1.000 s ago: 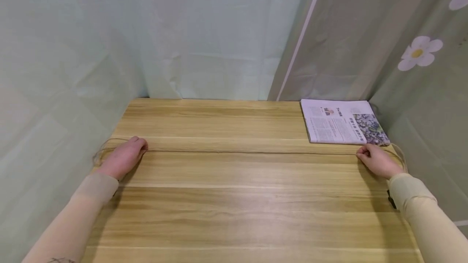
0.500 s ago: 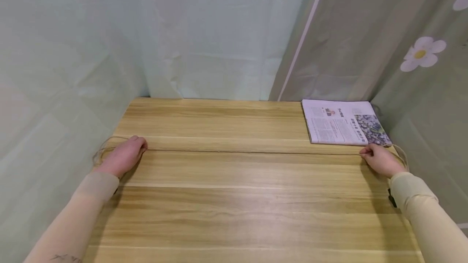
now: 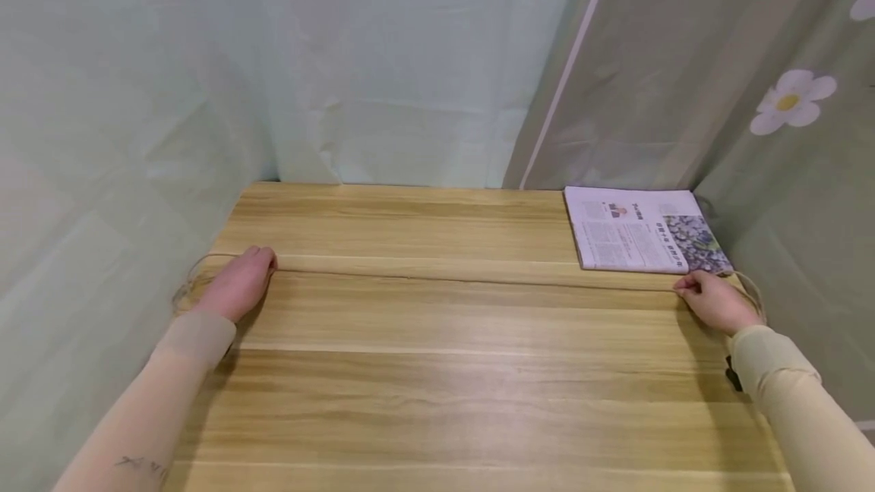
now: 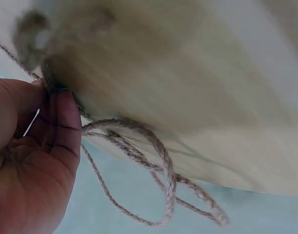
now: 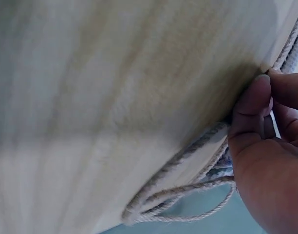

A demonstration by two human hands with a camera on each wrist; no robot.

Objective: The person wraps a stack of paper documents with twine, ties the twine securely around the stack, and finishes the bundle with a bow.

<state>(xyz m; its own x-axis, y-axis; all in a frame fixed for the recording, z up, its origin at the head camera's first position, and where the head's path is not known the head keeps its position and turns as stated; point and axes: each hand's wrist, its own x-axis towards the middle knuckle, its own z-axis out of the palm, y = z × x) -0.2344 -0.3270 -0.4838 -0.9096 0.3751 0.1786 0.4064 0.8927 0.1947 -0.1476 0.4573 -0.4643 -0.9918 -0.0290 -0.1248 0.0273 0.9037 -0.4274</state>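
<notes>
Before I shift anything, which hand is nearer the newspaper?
Right. The right hand is beside the near edge of the newspaper; the left hand is across the table, near its left edge.

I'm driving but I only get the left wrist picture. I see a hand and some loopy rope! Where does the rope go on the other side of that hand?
Observer: In the head view, the rope stretches across the table from the left hand to the right hand.

Operator: Ooh, what's that other hand doing?

Observer: It pinches the rope; the right wrist view shows it close up.

Operator: Is there anything else on the table that I can't see?

Observer: Yes, a newspaper lies at the far right corner.
</notes>
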